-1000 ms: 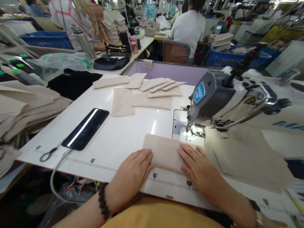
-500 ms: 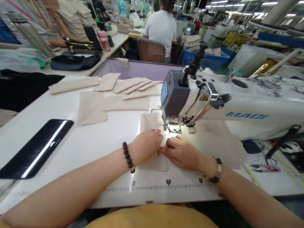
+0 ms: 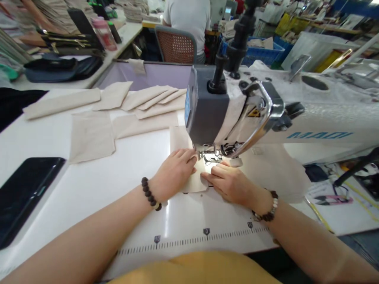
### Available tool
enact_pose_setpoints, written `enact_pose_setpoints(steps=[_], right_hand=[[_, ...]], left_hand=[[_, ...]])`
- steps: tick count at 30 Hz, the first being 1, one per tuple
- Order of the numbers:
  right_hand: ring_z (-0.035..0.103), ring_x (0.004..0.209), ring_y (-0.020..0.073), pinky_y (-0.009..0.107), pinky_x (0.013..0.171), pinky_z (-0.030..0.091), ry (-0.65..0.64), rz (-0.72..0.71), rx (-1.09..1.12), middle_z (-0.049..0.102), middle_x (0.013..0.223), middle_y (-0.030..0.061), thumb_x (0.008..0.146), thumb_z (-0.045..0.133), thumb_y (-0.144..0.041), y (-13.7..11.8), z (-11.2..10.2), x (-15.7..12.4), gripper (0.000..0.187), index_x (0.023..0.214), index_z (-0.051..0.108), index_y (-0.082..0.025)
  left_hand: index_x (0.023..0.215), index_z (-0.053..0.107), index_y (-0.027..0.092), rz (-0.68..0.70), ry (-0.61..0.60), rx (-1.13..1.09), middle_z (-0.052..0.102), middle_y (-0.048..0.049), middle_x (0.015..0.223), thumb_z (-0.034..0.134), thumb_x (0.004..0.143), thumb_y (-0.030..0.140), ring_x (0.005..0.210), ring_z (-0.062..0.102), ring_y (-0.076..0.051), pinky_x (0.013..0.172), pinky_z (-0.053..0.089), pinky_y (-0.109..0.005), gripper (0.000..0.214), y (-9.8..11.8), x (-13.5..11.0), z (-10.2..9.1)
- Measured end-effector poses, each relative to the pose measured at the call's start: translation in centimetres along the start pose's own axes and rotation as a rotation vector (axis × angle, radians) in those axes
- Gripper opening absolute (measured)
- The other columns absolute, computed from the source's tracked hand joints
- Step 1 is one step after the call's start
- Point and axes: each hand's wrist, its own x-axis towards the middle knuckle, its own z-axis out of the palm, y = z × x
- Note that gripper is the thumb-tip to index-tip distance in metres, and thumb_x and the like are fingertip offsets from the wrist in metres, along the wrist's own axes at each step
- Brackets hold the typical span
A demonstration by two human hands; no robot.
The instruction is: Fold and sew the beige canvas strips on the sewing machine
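A beige fabric piece (image 3: 194, 184) lies flat under the presser foot (image 3: 211, 157) of a white and grey sewing machine (image 3: 210, 106). On its left side, my left hand (image 3: 176, 172) presses down with fingers curled together, fingertips close to the foot. My right hand (image 3: 232, 182) is closed at the right edge of the fabric, just in front of the needle area. The right fingertips touch the cloth, partly hidden under the hand. To the right of the foot, a larger beige cloth (image 3: 272, 173) spreads beneath the machine arm.
Several folded beige pieces (image 3: 156, 98) lie at the back left, beside a square piece (image 3: 91, 136). A black phone (image 3: 26, 193) rests at left. Pink-handled thread snips (image 3: 334, 200) lie at right. A printed ruler (image 3: 189, 241) runs along the front edge. A person in white (image 3: 188, 23) sits beyond.
The fabric piece has moved away from me under the foot, so its near edge lies closer to the needle. Both hands moved slightly with it. The view has shifted and come nearer.
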Motion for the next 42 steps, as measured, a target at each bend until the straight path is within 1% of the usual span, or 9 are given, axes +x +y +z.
enact_pose_setpoints(steps=[3, 9, 20, 24, 28, 31, 34, 37, 42], right_hand=[[0.041, 0.066, 0.0178, 0.033, 0.068, 0.033, -0.005, 0.018, -0.023, 0.051, 0.073, 0.0045, 0.095, 0.030, -0.018, 0.0, 0.2, 0.1, 0.031, 0.104, 0.060, -0.011], [0.043, 0.070, 0.0188, 0.034, 0.072, 0.032, -0.036, 0.062, -0.034, 0.052, 0.075, 0.0056, 0.093, 0.030, -0.015, -0.2, 0.1, 0.4, 0.031, 0.108, 0.057, -0.009], [0.045, 0.069, 0.0191, 0.034, 0.072, 0.031, -0.031, 0.099, -0.047, 0.053, 0.076, 0.0054, 0.090, 0.034, -0.012, -0.3, 0.2, 0.4, 0.029, 0.110, 0.055, -0.009], [0.045, 0.071, 0.0194, 0.035, 0.073, 0.031, -0.035, 0.106, -0.047, 0.053, 0.076, 0.0054, 0.089, 0.035, -0.011, -0.3, 0.3, 0.5, 0.030, 0.111, 0.055, -0.009], [0.045, 0.071, 0.0196, 0.035, 0.071, 0.031, 0.004, 0.121, -0.050, 0.054, 0.076, 0.0057, 0.087, 0.034, -0.009, -0.3, 0.3, 0.7, 0.031, 0.110, 0.055, -0.007], [0.043, 0.065, 0.0183, 0.033, 0.067, 0.031, 0.038, 0.060, -0.008, 0.052, 0.070, 0.0039, 0.090, 0.033, -0.012, -0.3, -0.1, 0.5, 0.027, 0.095, 0.060, -0.011], [0.041, 0.063, 0.0175, 0.032, 0.061, 0.030, 0.053, -0.049, 0.036, 0.051, 0.068, 0.0030, 0.092, 0.033, -0.015, -0.5, -0.4, 0.3, 0.029, 0.083, 0.061, -0.014], [0.041, 0.064, 0.0173, 0.032, 0.060, 0.030, 0.062, -0.055, 0.046, 0.050, 0.068, 0.0031, 0.091, 0.032, -0.014, -0.6, -0.4, 0.1, 0.030, 0.083, 0.061, -0.013], [0.044, 0.064, 0.0172, 0.032, 0.064, 0.032, 0.063, 0.022, 0.035, 0.052, 0.068, 0.0032, 0.092, 0.030, -0.015, -0.4, -0.2, 0.2, 0.032, 0.090, 0.061, -0.012]], left_hand=[[0.097, 0.055, 0.010, 0.028, -0.018, -0.030, 0.057, -0.0101, 0.100, 0.050, 0.088, 0.016, 0.095, 0.053, -0.022, 0.088, 0.043, -0.036, 0.013, 0.1, 0.1, -0.1], [0.102, 0.053, 0.007, 0.026, -0.011, -0.032, 0.055, -0.0135, 0.108, 0.046, 0.090, 0.020, 0.106, 0.049, -0.024, 0.096, 0.037, -0.041, 0.019, -0.2, 0.3, 0.4], [0.095, 0.055, 0.009, 0.021, 0.011, -0.062, 0.057, -0.0129, 0.105, 0.047, 0.090, 0.019, 0.108, 0.050, -0.025, 0.094, 0.038, -0.041, 0.014, -0.5, 0.5, 0.5], [0.099, 0.054, 0.009, 0.015, -0.004, -0.056, 0.056, -0.0126, 0.110, 0.046, 0.090, 0.019, 0.111, 0.048, -0.025, 0.096, 0.036, -0.041, 0.016, -0.5, 0.7, 0.6], [0.104, 0.054, 0.008, 0.001, 0.008, -0.055, 0.056, -0.0136, 0.112, 0.045, 0.091, 0.018, 0.112, 0.048, -0.025, 0.098, 0.035, -0.044, 0.019, -0.6, 0.6, 0.5], [0.095, 0.058, 0.010, 0.063, 0.015, -0.078, 0.058, -0.0116, 0.107, 0.045, 0.090, 0.016, 0.104, 0.052, -0.023, 0.092, 0.040, -0.041, 0.016, -0.2, -0.1, 0.1], [0.089, 0.060, 0.013, 0.182, -0.044, -0.131, 0.060, -0.0079, 0.100, 0.045, 0.090, 0.015, 0.095, 0.055, -0.020, 0.084, 0.046, -0.034, 0.015, 0.5, -1.1, -0.6], [0.089, 0.060, 0.014, 0.210, -0.072, -0.149, 0.061, -0.0068, 0.095, 0.046, 0.089, 0.015, 0.093, 0.056, -0.019, 0.082, 0.048, -0.032, 0.015, 1.0, -1.6, -0.9], [0.093, 0.060, 0.010, 0.200, -0.002, -0.127, 0.061, -0.0097, 0.097, 0.041, 0.089, 0.010, 0.096, 0.057, -0.020, 0.088, 0.047, -0.033, 0.019, 0.6, -1.3, -0.6]])
